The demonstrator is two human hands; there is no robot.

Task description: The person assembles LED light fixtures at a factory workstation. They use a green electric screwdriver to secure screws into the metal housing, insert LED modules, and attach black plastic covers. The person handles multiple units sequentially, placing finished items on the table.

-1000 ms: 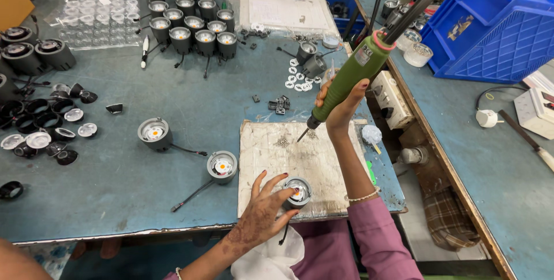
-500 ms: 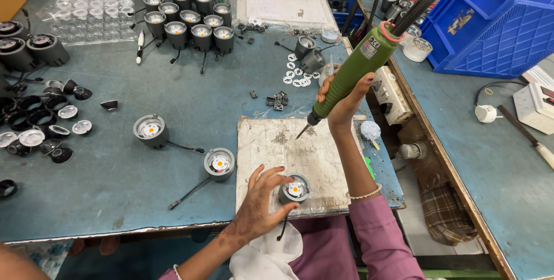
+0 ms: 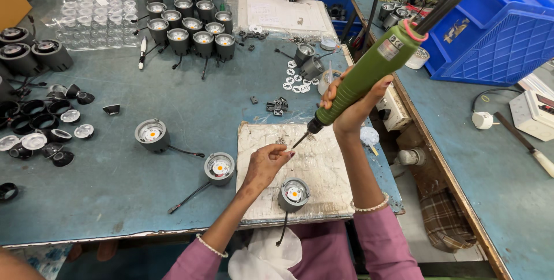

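Fingers of my right hand are wrapping the green electric screwdriver; my left hand is pinching, seemingly, a tiny screw at its tip.

Below sits one grey lamp housing on the worn white mat; two more are lying left, one blue crate standing right.

Worn blue-grey workbench, paint scuffed along front edge. Second bench at right, set apart by narrow gap. Blue plastic crates on it. Checked cloth in the gap. Even light, soft shadows.
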